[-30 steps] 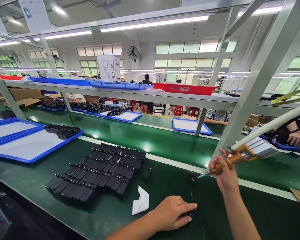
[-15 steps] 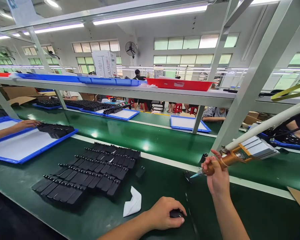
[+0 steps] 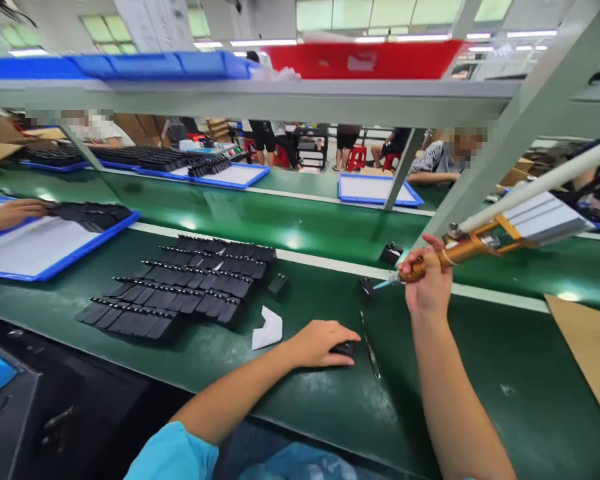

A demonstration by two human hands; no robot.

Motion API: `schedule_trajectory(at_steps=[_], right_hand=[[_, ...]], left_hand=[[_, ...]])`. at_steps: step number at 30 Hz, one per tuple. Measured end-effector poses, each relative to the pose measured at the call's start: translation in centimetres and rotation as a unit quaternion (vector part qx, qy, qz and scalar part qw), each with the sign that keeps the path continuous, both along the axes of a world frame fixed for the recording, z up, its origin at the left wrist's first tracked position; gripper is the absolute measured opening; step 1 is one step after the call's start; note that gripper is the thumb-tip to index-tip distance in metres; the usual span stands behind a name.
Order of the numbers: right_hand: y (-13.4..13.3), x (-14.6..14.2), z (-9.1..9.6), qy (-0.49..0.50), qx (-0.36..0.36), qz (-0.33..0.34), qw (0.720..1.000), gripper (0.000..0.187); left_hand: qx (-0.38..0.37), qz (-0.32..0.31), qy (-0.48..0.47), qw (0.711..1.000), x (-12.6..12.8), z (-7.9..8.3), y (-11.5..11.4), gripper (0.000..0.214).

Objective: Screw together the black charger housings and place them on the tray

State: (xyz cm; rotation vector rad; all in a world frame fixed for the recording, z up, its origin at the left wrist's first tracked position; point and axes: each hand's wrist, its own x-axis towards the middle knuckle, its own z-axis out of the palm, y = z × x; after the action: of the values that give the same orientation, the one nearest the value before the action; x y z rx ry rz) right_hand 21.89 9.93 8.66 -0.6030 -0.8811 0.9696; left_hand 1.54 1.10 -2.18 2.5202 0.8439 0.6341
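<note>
My left hand rests on the green bench, thumb and fingers around a small black part that they partly cover. My right hand grips a gold-coloured dispensing gun with a tapered blue nozzle. The nozzle tip points left at a small black piece; I cannot tell whether they touch. Tweezers lie between my hands. Left of them are a folded white wipe and a single black part. Rows of black parts lie farther left.
A co-worker's hand reaches over a blue-rimmed tray at left. Another black piece lies beyond the nozzle. A slanted metal post stands near the gun. Cardboard lies at right, and a shelf crosses above.
The view has tipped downward, showing more of my arms and the bench's front edge. My left fingers look straighter around the black part. My right hand still holds the dispensing gun.
</note>
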Motion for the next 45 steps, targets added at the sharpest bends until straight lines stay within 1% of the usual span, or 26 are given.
schedule_trajectory(at_steps=[4, 5, 7, 9, 12, 16, 19, 20, 21, 22, 23, 24, 25, 26, 27, 28, 29, 30, 32, 34, 36, 40, 45], right_hand=[[0.1, 0.1, 0.0, -0.013, -0.006, -0.006, 1.0, 0.032], [0.1, 0.1, 0.0, -0.017, -0.007, -0.009, 1.0, 0.031], [0.1, 0.1, 0.1, -0.023, -0.008, -0.013, 1.0, 0.03], [0.0, 0.1, 0.1, -0.023, -0.008, -0.013, 1.0, 0.03], [0.1, 0.2, 0.0, -0.016, -0.009, -0.007, 1.0, 0.027], [0.1, 0.3, 0.0, -0.01, -0.009, -0.008, 1.0, 0.026], [0.1, 0.3, 0.1, -0.012, -0.014, -0.01, 1.0, 0.027], [0.1, 0.3, 0.1, -0.014, -0.016, -0.01, 1.0, 0.028], [0.0, 0.3, 0.1, -0.015, -0.018, -0.01, 1.0, 0.028], [0.0, 0.3, 0.0, -0.015, -0.02, -0.009, 1.0, 0.028], [0.0, 0.3, 0.0, -0.014, -0.02, -0.009, 1.0, 0.029], [0.0, 0.3, 0.0, -0.012, -0.02, -0.008, 1.0, 0.029], [0.0, 0.3, 0.0, -0.009, -0.018, -0.007, 1.0, 0.029], [0.0, 0.4, 0.0, -0.008, -0.016, -0.007, 1.0, 0.029], [0.0, 0.4, 0.0, -0.008, -0.015, -0.006, 1.0, 0.029], [0.0, 0.4, 0.0, -0.01, -0.014, -0.007, 1.0, 0.029], [0.0, 0.4, 0.1, -0.012, -0.015, -0.008, 1.0, 0.03], [0.0, 0.4, 0.1, -0.015, -0.016, -0.01, 1.0, 0.03], [0.0, 0.4, 0.1, -0.019, -0.018, -0.012, 1.0, 0.03], [0.1, 0.4, 0.0, -0.019, -0.019, -0.014, 1.0, 0.03], [0.2, 0.5, -0.1, -0.017, -0.02, -0.015, 1.0, 0.03], [0.2, 0.6, -0.2, -0.009, -0.02, -0.015, 1.0, 0.029], [0.3, 0.6, -0.2, -0.017, -0.019, -0.021, 0.999, 0.03]], left_hand=[[-0.058, -0.007, -0.043, 0.997, -0.5, 0.9, -0.1, 0.055], [-0.066, -0.005, -0.058, 0.996, -0.5, 0.9, -0.1, 0.053], [-0.074, -0.006, -0.076, 0.994, -0.5, 0.7, -0.1, 0.041], [-0.079, -0.008, -0.074, 0.994, -0.4, 0.5, -0.1, 0.032], [-0.102, 0.012, -0.061, 0.993, -0.3, 0.2, 0.1, 0.029], [-0.141, 0.033, -0.078, 0.986, -0.2, 0.3, 0.0, 0.029], [-0.126, 0.018, -0.081, 0.988, -0.4, 0.6, 0.0, 0.029], [-0.106, 0.013, -0.082, 0.991, -0.6, 0.8, 0.1, 0.029], [-0.075, 0.026, -0.088, 0.993, -0.9, 1.0, 0.4, 0.029], [-0.034, 0.064, -0.098, 0.993, -1.5, 1.2, 0.8, 0.029], [0.014, 0.132, -0.11, 0.985, -2.1, 1.4, 1.3, 0.028], [0.063, 0.223, -0.118, 0.966, -2.9, 1.5, 1.9, 0.028], [0.102, 0.318, -0.121, 0.935, -3.8, 1.6, 2.6, 0.03], [0.123, 0.401, -0.115, 0.9, -4.8, 1.7, 3.3, 0.034], [0.122, 0.464, -0.104, 0.871, -5.7, 1.6, 4.0, 0.04], [0.097, 0.505, -0.093, 0.852, -6.6, 1.5, 4.6, 0.046], [0.055, 0.531, -0.085, 0.841, -7.4, 1.4, 5.1, 0.049], [0.007, 0.545, -0.082, 0.835, -8.1, 1.2, 5.4, 0.047], [-0.071, 0.548, -0.088, 0.829, -9.0, 1.1, 5.8, 0.037], [-0.103, 0.53, -0.101, 0.836, -9.5, 1.0, 5.9, 0.033], [-0.112, 0.506, -0.113, 0.848, -9.7, 1.1, 5.9, 0.037], [-0.119, 0.479, -0.129, 0.86, -10.1, 1.5, 5.9, 0.043], [-0.111, 0.462, -0.093, 0.875, -10.4, 2.0, 5.4, 0.033]])
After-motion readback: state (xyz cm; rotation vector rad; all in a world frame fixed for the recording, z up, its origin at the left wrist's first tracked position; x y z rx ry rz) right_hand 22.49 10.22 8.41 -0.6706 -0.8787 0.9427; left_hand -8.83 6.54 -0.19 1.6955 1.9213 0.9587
